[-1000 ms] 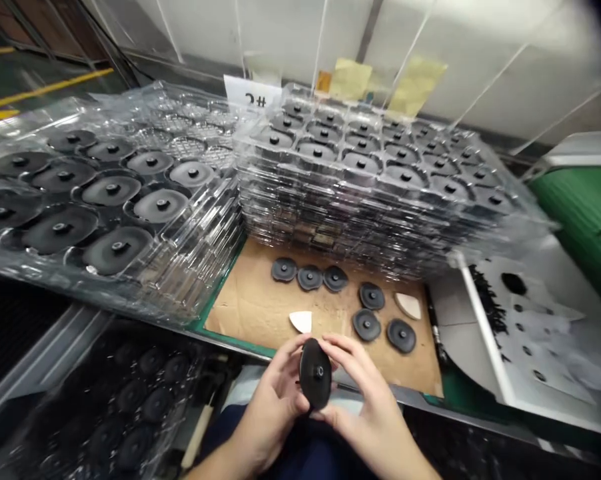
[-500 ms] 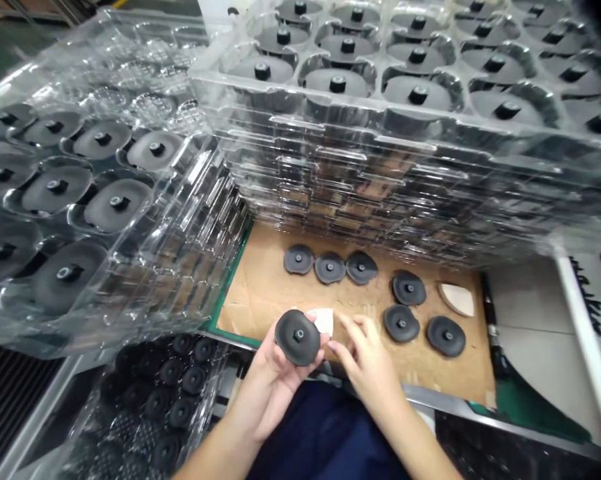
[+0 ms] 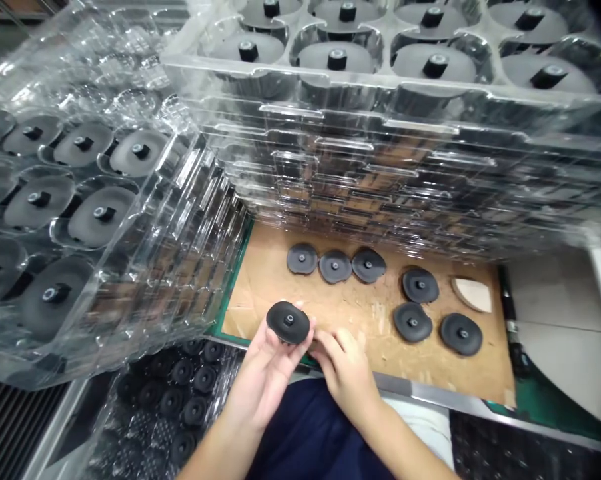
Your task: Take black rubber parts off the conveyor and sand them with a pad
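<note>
Black disc [image 3: 286, 327] held up over the cardboard's near edge, stubby peg uppermost, face tipped a little toward the wearer. Left hand [image 3: 265, 373] has it from below, palm turned up, fingers clamped on the rim; fingertips show at the right side. Right hand [image 3: 348, 373] just beside, back of hand up, fingers curled and bunched near the disc's right edge. Tips partly hidden; cannot tell whether they pinch anything or touch the disc.

Beyond, on the cardboard [image 3: 350, 300]: a row of three discs [image 3: 334, 272], pegs up, touching or nearly so. To the right, a group of three more discs [image 3: 410, 327]: two close together, one behind the other, the third slightly apart to their right. Pale wedge [image 3: 472, 294] lies near the cardboard's right end, clear of the discs.

Green mat [image 3: 235, 267] shows along the cardboard's left side. Behind, a tall rear stack [image 3: 353, 167] of clear trays, discs seated in the top one, pegs up. Left stack [image 3: 185, 213] likewise, discs in the pockets of its top tray. Lower left, below bench height, a low tray [image 3: 220, 373] with dark discs, dimly lit.
</note>
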{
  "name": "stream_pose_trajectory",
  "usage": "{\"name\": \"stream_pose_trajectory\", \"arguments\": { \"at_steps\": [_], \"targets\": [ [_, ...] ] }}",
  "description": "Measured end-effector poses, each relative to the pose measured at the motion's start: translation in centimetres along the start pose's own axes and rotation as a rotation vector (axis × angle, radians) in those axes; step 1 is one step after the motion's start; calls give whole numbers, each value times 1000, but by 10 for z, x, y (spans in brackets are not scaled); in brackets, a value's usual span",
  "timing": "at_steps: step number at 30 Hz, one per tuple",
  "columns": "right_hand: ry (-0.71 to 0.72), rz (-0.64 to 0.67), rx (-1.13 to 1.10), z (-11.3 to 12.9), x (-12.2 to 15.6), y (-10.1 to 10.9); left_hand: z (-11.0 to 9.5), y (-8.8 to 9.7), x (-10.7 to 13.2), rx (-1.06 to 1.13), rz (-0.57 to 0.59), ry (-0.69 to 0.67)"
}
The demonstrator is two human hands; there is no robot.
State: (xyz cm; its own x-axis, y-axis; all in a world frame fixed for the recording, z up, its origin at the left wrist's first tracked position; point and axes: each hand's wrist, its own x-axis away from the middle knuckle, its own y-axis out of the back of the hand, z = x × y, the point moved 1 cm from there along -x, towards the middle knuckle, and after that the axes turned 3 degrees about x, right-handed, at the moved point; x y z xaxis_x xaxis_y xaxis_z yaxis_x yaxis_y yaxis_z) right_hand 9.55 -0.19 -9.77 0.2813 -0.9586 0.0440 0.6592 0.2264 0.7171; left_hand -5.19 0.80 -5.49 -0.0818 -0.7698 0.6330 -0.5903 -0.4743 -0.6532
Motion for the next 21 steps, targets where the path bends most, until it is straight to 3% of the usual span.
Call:
{"name": "stream_pose_trajectory", "arguments": {
  "at_steps": [3, 6, 9, 12, 14, 17, 18, 21],
  "targets": [
    [42, 12, -59, -2, -2, 9, -1, -1, -1, 11, -2, -10],
    [3, -32, -108, 1, -12, 36, -2, -7, -2, -28, 20, -10],
    [-53, -149, -150, 20, -23, 71, 2, -19, -3, -94, 62, -7],
    [65, -245, -214, 50, -23, 93, 8, -32, 0, -146, 146, 85],
    [152, -184, -257, 64, -19, 99, 10, -37, 2, -175, 154, 150],
    [141, -15, -302, 69, -15, 103, 12, -40, 5, -201, 86, 142],
    [135, -26, -304, 68, -15, 103, 13, -41, 6, -204, 92, 142],
    [171, -229, -268, 66, -13, 106, 16, -46, 10, -216, 197, 180]
  ]
}}
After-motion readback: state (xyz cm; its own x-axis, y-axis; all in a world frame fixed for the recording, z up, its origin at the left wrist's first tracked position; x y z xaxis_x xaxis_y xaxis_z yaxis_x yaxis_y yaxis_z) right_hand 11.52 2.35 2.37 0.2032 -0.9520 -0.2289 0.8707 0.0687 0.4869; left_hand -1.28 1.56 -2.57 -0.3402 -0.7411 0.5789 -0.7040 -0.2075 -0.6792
